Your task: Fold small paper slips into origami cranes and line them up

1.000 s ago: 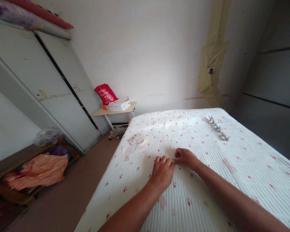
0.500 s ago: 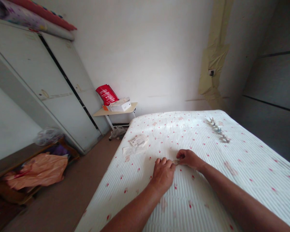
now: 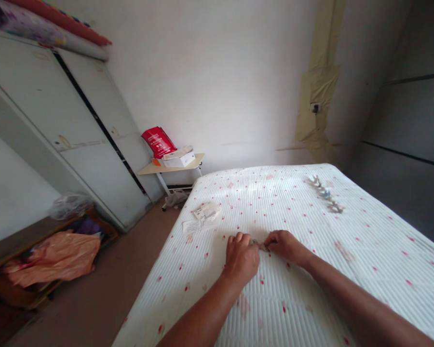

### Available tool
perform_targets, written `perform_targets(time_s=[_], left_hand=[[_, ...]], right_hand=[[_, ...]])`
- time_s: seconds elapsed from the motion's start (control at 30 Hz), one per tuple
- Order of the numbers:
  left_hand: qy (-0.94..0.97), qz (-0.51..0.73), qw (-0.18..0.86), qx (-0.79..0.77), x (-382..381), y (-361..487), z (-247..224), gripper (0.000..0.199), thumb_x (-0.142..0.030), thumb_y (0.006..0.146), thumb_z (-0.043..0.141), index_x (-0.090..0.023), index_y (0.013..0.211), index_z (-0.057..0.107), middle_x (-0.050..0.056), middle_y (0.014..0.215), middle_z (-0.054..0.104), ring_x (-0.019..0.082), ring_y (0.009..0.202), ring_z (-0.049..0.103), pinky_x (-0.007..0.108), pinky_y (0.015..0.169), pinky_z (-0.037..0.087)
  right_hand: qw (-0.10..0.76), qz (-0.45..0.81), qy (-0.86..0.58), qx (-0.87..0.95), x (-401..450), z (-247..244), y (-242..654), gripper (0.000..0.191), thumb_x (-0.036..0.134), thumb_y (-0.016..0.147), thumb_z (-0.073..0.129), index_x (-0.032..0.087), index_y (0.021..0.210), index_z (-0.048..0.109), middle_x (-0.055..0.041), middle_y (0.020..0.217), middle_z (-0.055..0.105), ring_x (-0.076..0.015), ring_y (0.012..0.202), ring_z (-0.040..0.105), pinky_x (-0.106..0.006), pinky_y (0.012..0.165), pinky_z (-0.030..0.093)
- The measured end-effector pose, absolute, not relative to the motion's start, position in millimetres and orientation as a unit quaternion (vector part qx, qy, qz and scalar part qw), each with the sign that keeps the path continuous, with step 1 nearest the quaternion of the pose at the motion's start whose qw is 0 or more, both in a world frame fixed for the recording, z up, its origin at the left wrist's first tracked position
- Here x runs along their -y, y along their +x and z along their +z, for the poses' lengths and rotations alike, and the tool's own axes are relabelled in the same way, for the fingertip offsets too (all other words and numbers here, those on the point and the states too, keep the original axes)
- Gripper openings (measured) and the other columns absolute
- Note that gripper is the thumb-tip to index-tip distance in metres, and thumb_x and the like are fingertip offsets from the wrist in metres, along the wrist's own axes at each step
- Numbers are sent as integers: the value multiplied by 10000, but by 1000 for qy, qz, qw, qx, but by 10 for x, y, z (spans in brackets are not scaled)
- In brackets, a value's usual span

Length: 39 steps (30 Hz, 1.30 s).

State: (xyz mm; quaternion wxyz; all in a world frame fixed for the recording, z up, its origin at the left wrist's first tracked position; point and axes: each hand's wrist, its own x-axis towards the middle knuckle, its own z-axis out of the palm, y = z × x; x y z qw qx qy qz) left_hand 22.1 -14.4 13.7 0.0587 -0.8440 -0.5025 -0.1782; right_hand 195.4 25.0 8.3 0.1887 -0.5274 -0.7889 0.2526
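Observation:
My left hand (image 3: 242, 254) is closed, its fingers curled down on one end of a small grey-brown strip (image 3: 261, 246) low over the mattress. The other end is pinched by my right hand (image 3: 282, 245). What the strip is made of, I cannot make out; my fingers hide part of it. Under both hands lies the white ribbed bed cover (image 3: 260, 308) with red dots. Beyond my left hand rest pale printed papers (image 3: 204, 214), overlapping and creased. Farther off to the right, a row of small folded grey-brown pieces (image 3: 325, 194) lies on the cover.
A small table (image 3: 183, 166) beyond the bed bears a red bag (image 3: 158, 142) and a white box (image 3: 183, 159). Wardrobes (image 3: 68, 120) stand at the left, with an orange plastic bag (image 3: 54, 255) on a low wooden piece. A taped socket (image 3: 314, 107) is on the wall.
My right hand has come down slightly, fingers now lower on the strip. More of the strip shows between my hands. My left hand has shifted slightly left.

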Motion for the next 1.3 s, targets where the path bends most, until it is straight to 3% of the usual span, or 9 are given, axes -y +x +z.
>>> perform_targets(time_s=[0.17,0.3,0.43,0.77,1.0,1.3], left_hand=[[-827,-200,30,524,151,242,129,226,-443,787,543,-260,816,671,38,833,551,215,875,446,362,735,319],[-812,-201,30,546,159,302,116,291,-523,726,587,-263,821,676,40,838,546,229,882,443,386,767,313],[-805,-182,30,563,179,355,141,246,-458,722,605,-251,837,672,45,869,557,236,898,445,403,781,302],[-829,-176,-1,531,187,181,188,264,-205,716,567,-284,953,652,27,1012,587,221,954,450,388,805,305],[-836,-228,-20,498,78,36,72,221,-115,747,537,-254,832,687,29,867,599,187,888,462,333,773,337],[-840,-228,-5,493,53,17,37,205,-110,765,518,-235,786,679,27,787,564,173,831,451,301,730,342]], right_hand=[[186,281,-512,790,-238,92,1950,305,57,688,449,194,724,720,-4,718,691,-138,688,621,-214,663,448],[242,251,-494,797,-244,110,1973,344,1,667,445,174,808,707,-36,833,671,-145,801,617,-227,754,459],[282,232,-436,823,-269,61,1992,451,-40,673,395,218,884,699,-38,994,619,-132,907,598,-231,810,457],[198,153,-430,868,-249,51,1975,478,-1,703,415,287,968,689,-40,1134,579,-165,1047,545,-283,865,436],[230,148,-391,879,-222,74,1924,216,179,816,508,263,895,690,-39,1048,610,-158,961,564,-267,819,439],[237,131,-377,886,-147,84,1851,170,192,834,500,220,842,667,-38,886,602,-137,836,561,-223,729,430]])
